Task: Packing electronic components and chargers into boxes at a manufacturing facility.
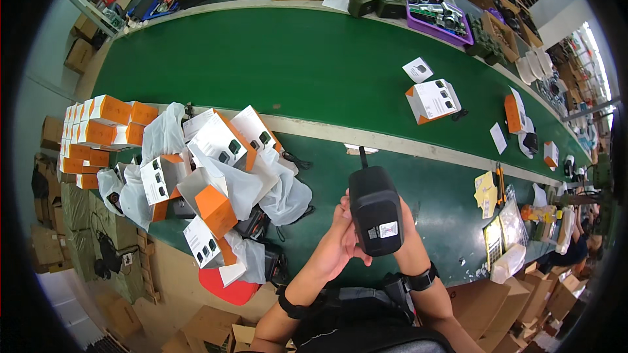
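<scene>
A black boxy device [374, 199] with rounded corners and a short antenna is held up above the near side of the green bench. Its antenna points away from me, and a small white label sits on the face toward me. My left hand [340, 238] is closed around its left side, with fingers partly hidden behind it. Along its right edge my right hand [407, 232] grips it, most of those fingers hidden by the device. Left of my hands lies a heap of orange-and-white cartons [219, 140], some opened, mixed with translucent white bags [284, 189].
Stacked cartons [108, 114] stand at the far left. Across the green conveyor [248, 52] sit a purple basket [432, 23] of parts and green devices [363, 3]. At right are a carton [435, 101], yellow stickers [485, 193] and a plastic bag [517, 222]. A red stool [226, 287] is below the heap.
</scene>
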`<state>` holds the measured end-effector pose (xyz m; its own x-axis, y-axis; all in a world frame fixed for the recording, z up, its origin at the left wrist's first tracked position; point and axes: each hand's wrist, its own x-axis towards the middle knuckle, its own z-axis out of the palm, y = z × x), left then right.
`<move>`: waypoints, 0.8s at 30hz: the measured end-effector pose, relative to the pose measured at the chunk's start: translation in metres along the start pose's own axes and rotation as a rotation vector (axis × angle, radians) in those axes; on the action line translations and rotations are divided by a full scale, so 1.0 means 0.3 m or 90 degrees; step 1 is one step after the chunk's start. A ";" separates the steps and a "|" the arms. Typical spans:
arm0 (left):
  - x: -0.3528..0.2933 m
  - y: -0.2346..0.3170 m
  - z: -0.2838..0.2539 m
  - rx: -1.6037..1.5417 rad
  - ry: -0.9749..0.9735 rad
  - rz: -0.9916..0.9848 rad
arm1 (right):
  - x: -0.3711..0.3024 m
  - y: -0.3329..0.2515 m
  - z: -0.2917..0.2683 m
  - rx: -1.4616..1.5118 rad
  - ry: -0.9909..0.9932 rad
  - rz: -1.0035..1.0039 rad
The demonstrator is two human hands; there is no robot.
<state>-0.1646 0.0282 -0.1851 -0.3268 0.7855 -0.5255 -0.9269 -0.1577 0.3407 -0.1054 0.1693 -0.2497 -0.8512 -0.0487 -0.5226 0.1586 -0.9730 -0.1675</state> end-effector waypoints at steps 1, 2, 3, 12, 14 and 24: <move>0.002 0.007 0.006 0.028 -0.001 0.008 | -0.002 -0.005 -0.007 0.034 -0.028 0.021; 0.006 0.011 0.008 0.056 -0.003 0.017 | -0.001 -0.010 -0.011 0.068 -0.055 0.042; 0.013 0.010 0.006 0.056 -0.004 0.016 | -0.008 -0.025 0.006 0.062 -0.022 0.046; 0.090 0.024 -0.034 0.271 0.087 0.053 | 0.005 -0.114 -0.018 0.062 -0.027 -0.110; 0.101 0.052 -0.068 0.295 0.082 0.056 | 0.006 -0.137 -0.046 0.027 0.001 -0.123; 0.111 0.123 -0.245 0.369 0.282 0.101 | 0.188 -0.443 -0.064 -0.541 0.163 -0.432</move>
<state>-0.2234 0.0046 -0.2473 -0.6057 0.4451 -0.6596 -0.6571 0.1878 0.7301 -0.1648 0.3002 -0.2731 -0.7782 0.5778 -0.2460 0.0741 -0.3045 -0.9496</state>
